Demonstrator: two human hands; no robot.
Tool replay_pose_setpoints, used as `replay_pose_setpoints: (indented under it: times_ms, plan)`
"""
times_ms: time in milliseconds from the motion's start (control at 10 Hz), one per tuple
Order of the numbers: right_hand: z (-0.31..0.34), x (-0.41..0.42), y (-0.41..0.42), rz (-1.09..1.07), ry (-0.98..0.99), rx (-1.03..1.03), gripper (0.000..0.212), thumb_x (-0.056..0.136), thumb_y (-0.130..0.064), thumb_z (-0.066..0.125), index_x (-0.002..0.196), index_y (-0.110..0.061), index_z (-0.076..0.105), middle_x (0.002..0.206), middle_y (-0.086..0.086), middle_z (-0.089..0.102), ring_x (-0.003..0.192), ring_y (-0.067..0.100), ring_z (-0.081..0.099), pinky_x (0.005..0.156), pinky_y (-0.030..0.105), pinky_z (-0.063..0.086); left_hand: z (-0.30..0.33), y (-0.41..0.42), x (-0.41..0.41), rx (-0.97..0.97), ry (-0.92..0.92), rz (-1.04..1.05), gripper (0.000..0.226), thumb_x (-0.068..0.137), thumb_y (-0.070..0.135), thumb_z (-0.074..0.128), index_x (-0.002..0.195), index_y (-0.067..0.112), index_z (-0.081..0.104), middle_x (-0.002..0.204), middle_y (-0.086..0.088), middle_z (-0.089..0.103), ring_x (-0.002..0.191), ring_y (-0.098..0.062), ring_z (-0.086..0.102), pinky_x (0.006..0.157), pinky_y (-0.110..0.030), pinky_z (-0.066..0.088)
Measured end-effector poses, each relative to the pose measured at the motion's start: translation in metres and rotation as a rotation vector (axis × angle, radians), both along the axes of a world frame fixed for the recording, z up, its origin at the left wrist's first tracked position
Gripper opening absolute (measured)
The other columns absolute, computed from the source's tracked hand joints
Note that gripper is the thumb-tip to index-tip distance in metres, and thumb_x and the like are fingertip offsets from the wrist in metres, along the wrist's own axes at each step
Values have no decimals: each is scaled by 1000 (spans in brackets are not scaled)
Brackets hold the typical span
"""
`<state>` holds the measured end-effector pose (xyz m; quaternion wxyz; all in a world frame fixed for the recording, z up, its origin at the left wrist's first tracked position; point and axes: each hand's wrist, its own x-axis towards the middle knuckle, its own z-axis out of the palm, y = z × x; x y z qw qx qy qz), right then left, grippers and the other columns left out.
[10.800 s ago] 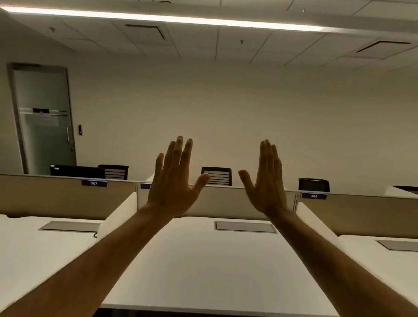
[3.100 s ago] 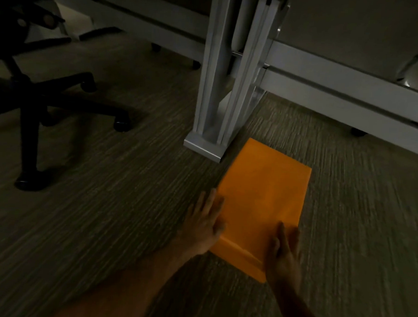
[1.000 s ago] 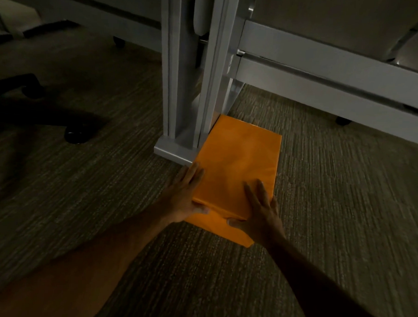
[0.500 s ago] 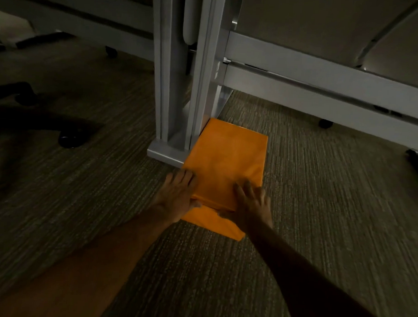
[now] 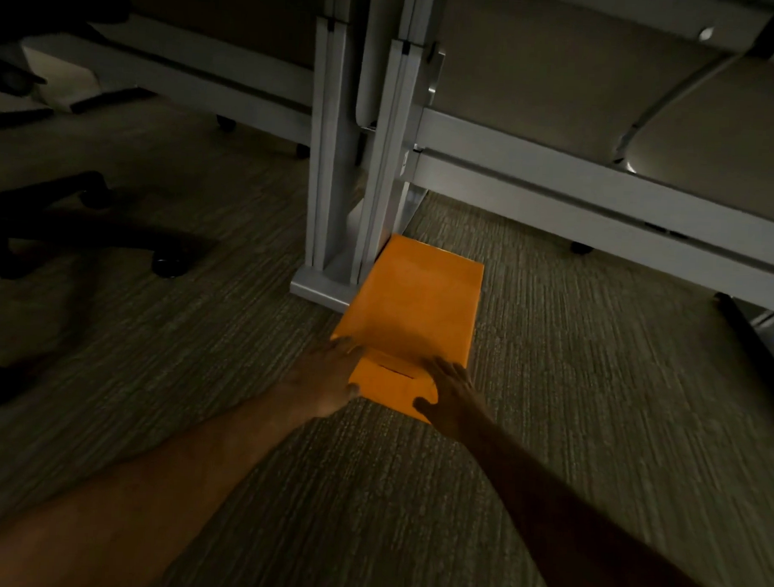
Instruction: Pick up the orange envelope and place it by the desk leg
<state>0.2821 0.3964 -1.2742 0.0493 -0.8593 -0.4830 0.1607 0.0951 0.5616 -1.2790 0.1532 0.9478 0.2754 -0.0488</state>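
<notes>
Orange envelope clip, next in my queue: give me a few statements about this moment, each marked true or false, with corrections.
1. The orange envelope lies flat on the carpet. True.
2. The envelope sits beside the foot of the desk leg, on its right in the picture. True.
3. Only one hand is at the envelope. False: the left hand and the right hand are both at its near end.
4. The envelope lies on a desktop. False: it is on the floor under the desks.
5. A chair base with castors stands to the left of the leg. True.
</notes>
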Motion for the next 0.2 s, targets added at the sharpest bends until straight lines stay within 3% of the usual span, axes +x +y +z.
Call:
replay_pose_setpoints:
  times_ms: [200]
  plan:
    - [70,-33,-15,6,154,52,83,92,-36,64,159,-23,16,160,18,26,144,39,31,114,53,36,71,-24,-20,-30,-69,12,78,94,50,55,157,23,18,164,-5,24,143,-30,35,113,-45,34]
